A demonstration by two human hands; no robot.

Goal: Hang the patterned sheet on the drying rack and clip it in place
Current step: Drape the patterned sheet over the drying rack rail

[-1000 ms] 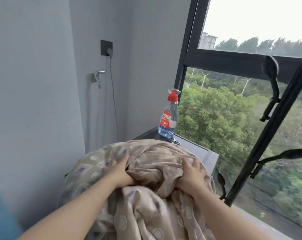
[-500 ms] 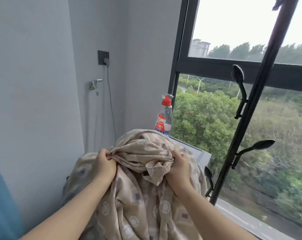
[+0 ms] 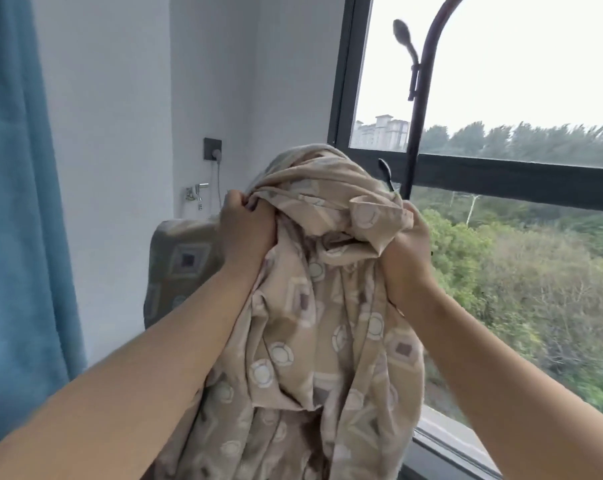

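Observation:
A beige patterned sheet with circles and squares hangs bunched in front of me, lifted to about window height. My left hand grips a gathered fold at its upper left. At the sheet's upper right edge my right hand grips another fold. A dark metal rack pole with spoon-shaped hooks rises just behind the sheet, in front of the window. No clips are in view.
A blue curtain hangs at the left. On the white wall are a socket with a cable and a tap. A black-framed window fills the right, its sill at the lower right.
Both hands closed on the sheet and raised it from the low pile up to window height. The view tilted upward; the spray bottle is hidden now.

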